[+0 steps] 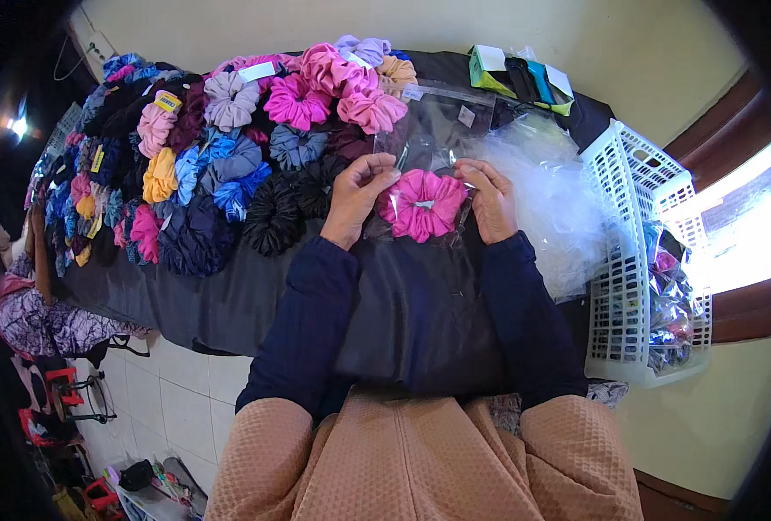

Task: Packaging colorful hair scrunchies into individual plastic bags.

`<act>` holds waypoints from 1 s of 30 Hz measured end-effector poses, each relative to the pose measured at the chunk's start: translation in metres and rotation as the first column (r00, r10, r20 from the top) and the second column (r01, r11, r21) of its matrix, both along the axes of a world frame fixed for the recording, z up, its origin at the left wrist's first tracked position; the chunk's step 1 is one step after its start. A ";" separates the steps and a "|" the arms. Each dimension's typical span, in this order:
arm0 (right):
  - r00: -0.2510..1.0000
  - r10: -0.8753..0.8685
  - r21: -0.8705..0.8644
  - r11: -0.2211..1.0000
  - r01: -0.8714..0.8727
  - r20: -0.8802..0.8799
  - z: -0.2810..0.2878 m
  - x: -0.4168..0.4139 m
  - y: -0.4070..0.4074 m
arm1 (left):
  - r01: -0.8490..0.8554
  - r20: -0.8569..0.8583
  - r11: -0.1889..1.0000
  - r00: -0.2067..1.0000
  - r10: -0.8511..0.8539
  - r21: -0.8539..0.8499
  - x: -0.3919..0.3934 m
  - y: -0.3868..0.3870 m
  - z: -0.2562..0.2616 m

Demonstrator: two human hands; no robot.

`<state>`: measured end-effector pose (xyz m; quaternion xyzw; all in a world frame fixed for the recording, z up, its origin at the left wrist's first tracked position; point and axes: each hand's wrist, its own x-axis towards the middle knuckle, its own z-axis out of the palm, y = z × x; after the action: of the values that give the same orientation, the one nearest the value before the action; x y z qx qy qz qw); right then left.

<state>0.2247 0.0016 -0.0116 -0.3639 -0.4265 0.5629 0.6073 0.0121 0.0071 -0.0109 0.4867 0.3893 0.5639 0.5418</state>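
Observation:
A bright pink fabric scrunchie lies flat inside a clear plastic bag. My left hand pinches the bag's left side between thumb and fingers, just above the scrunchie. On the opposite side, my right hand grips the bag's right edge in the same way. The bag's upper part spreads away from me, with a small white tag showing on it. Black scrunchies sit to the left of my left hand. Beside my right hand is a heap of clear plastic bags.
Many coloured scrunchies are piled along the left of the black-covered table. At the far right, a white plastic basket holds bagged items. An open green-and-white box stands at the back. Another person is at the left.

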 end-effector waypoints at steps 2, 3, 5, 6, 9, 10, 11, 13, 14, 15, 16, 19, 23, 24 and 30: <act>1.000 -0.014 -0.014 1.000 0.014 0.015 0.000 -0.001 0.001 | 0.033 0.040 0.999 0.999 -0.032 -0.014 0.000 0.000 -0.001; 1.000 -0.020 -0.003 1.000 0.021 0.019 -0.002 -0.001 0.001 | 0.034 0.041 0.999 0.999 -0.033 -0.015 0.000 0.000 -0.001; 0.999 -0.028 0.006 1.000 0.028 0.024 -0.004 0.000 0.003 | 0.050 0.046 0.999 0.998 -0.050 -0.010 -0.002 0.001 -0.002; 0.999 -0.019 0.008 1.000 0.019 0.041 -0.004 0.000 0.003 | 0.050 0.046 0.999 0.998 -0.049 -0.013 -0.003 0.001 -0.002; 0.998 -0.006 0.005 1.000 0.006 0.058 -0.004 0.001 0.002 | 0.114 0.088 0.993 0.990 -0.112 -0.018 -0.005 0.004 -0.003; 0.998 -0.002 0.006 1.000 0.002 0.059 -0.003 0.001 0.002 | 0.127 0.129 0.992 0.984 -0.124 -0.023 -0.006 0.004 -0.003; 0.998 -0.001 0.003 1.000 0.001 0.058 -0.003 0.002 0.002 | 0.141 0.171 0.990 0.976 -0.134 -0.027 -0.007 0.005 -0.004; 0.998 0.048 -0.002 0.999 -0.048 -0.030 0.001 0.002 0.002 | 0.154 0.196 0.988 0.970 -0.145 -0.029 -0.008 0.008 -0.005; 0.998 0.050 -0.004 0.999 -0.050 -0.030 0.001 0.001 0.002 | 0.168 0.219 0.985 0.963 -0.157 -0.029 -0.009 0.008 -0.006; 0.998 0.043 0.007 0.999 -0.043 -0.036 0.001 0.001 0.002 | 0.169 0.221 0.985 0.962 -0.158 -0.031 -0.007 0.007 -0.005; 0.998 0.036 0.019 0.999 -0.036 -0.043 0.001 0.001 0.001 | 0.143 0.186 0.990 0.973 -0.138 -0.016 -0.005 0.006 -0.003; 0.999 0.027 0.031 0.999 -0.027 -0.024 0.007 -0.001 0.000 | 0.122 0.117 0.992 0.986 -0.122 0.012 -0.003 0.003 0.001; 0.999 0.034 0.023 0.999 -0.033 -0.030 0.001 0.002 0.002 | 0.148 0.108 0.989 0.983 -0.147 -0.003 -0.007 0.005 -0.002; 0.998 0.047 0.038 0.998 -0.046 -0.038 -0.001 0.002 0.003 | 0.146 0.108 0.989 0.984 -0.145 -0.002 -0.008 0.005 -0.003; 0.997 0.067 0.075 0.995 -0.064 -0.038 -0.004 0.003 0.003 | 0.133 0.169 0.991 0.978 -0.126 -0.029 -0.005 0.005 -0.001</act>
<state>0.2282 0.0047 -0.0158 -0.3158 -0.4463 0.5735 0.6100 0.0071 0.0122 -0.0116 0.4513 0.3212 0.5584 0.6176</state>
